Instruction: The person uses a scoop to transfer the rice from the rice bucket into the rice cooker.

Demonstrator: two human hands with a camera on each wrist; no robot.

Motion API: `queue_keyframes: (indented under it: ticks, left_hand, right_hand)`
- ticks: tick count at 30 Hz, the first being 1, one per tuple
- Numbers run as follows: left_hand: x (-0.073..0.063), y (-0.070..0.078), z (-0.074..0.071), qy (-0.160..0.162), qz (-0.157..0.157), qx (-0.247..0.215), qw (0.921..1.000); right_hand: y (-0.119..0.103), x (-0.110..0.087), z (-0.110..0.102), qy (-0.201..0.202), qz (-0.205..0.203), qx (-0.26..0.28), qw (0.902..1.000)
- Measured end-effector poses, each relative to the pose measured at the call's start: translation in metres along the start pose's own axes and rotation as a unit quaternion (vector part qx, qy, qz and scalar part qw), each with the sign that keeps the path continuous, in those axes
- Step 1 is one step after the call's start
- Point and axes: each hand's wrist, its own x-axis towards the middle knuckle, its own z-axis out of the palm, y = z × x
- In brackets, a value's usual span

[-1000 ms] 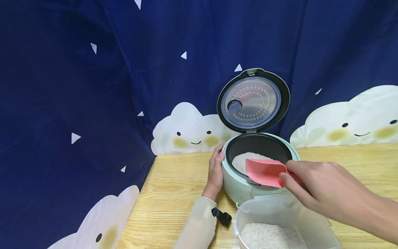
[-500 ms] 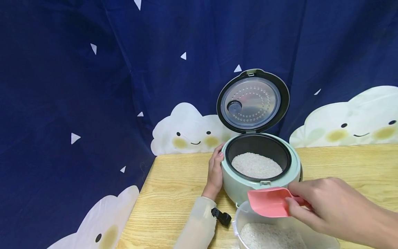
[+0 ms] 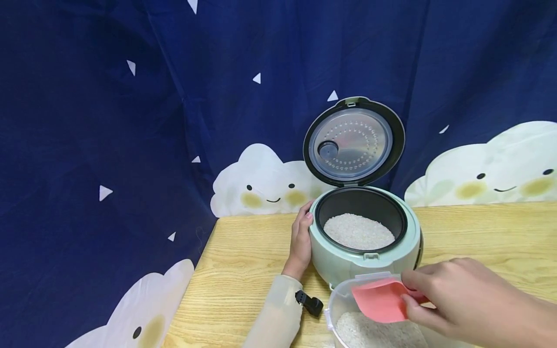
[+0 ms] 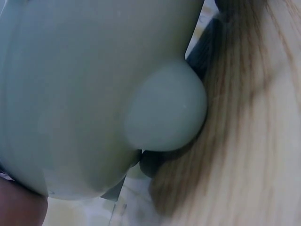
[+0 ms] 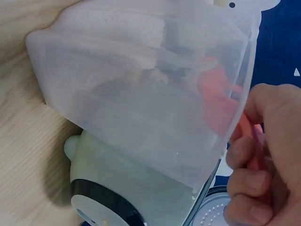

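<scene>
In the head view my right hand (image 3: 457, 295) grips the handle of a pink scoop (image 3: 380, 299), whose bowl dips inside the clear plastic bin over white rice (image 3: 370, 331). Through the wall of the bin (image 5: 127, 94), the right wrist view shows the scoop as a blurred pink shape, fingers wrapped on its handle. My left hand (image 3: 301, 246) rests against the left side of a pale green rice cooker (image 3: 344, 263). The cooker's lid (image 3: 354, 140) stands up, and rice (image 3: 359, 231) lies in its dark inner pot (image 3: 348, 200).
A black strap (image 3: 310, 303) hangs at the left sleeve, close to the bin. Wooden table (image 3: 235, 270) extends on both sides of the cooker. Behind it hangs a dark blue cloth (image 3: 261, 48) printed with clouds.
My right hand has brought the scoop from over the cooker's pot toward me and down into the bin. The left hand stays at the cooker's side.
</scene>
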Motion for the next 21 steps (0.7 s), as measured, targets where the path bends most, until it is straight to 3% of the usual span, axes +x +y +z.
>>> queue_keyframes:
  ticks: [5, 14, 17, 21]
  left_hand:
    - [0.000, 0.000, -0.002, 0.006, 0.001, 0.003, 1.0000]
    - [-0.001, -0.001, -0.002, 0.007, 0.001, 0.000, 1.0000]
    - [0.000, -0.002, -0.001, 0.004, 0.001, 0.001, 1.0000]
    - [-0.001, -0.002, -0.001, 0.006, 0.000, 0.006, 1.0000]
  right_hand:
    - [-0.004, 0.007, -0.004, -0.084, 0.021, -0.023, 0.9960]
    - [-0.011, 0.017, -0.006, -0.114, 0.016, -0.052, 0.9919]
    - [-0.013, 0.020, -0.005, -0.147, 0.033, -0.054, 0.9872]
    - [-0.021, 0.025, 0.000, -0.207, 0.071, -0.081, 0.9724]
